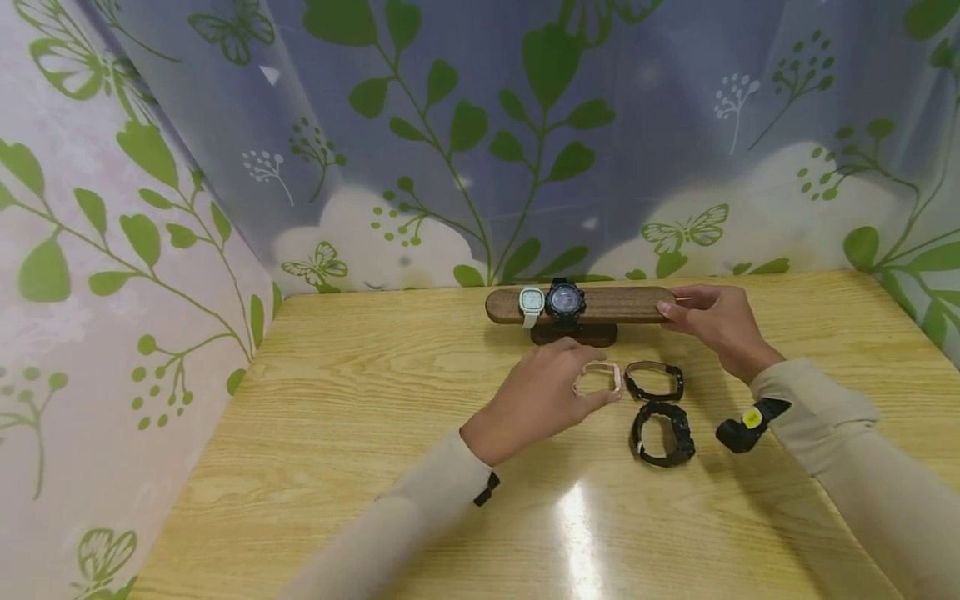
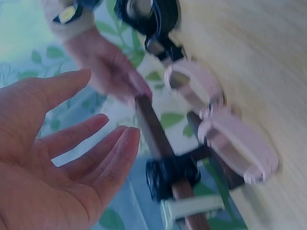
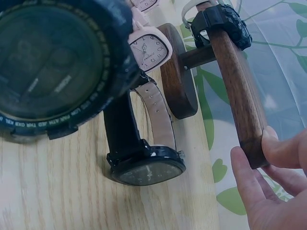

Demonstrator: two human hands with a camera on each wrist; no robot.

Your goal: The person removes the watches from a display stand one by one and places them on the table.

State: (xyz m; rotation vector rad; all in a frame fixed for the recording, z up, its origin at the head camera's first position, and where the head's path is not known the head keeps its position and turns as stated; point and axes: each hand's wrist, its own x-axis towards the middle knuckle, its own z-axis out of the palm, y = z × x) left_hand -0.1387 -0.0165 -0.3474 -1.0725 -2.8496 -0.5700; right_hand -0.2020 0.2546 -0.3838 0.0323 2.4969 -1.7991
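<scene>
My right hand (image 1: 716, 325) pinches the right end of a wooden watch stand's bar (image 1: 626, 305) between thumb and fingers. On the bar's left half hang a mint-green watch (image 1: 532, 300) and a black watch (image 1: 565, 298). In front of the stand, my left hand (image 1: 534, 396) is held low beside a pink watch (image 1: 617, 380), partly covering it in the head view. The left wrist view shows that hand's fingers spread and holding nothing. Two pink watches appear there, one nearer (image 2: 247, 143) and one farther (image 2: 196, 79).
Right of the pink watches lies a black watch with a leather strap (image 1: 678, 383). A chunky black digital watch (image 1: 681, 437) rests in front of it, below the right forearm. Behind the wooden table (image 1: 337, 433) hangs a leaf-patterned curtain (image 1: 465, 125).
</scene>
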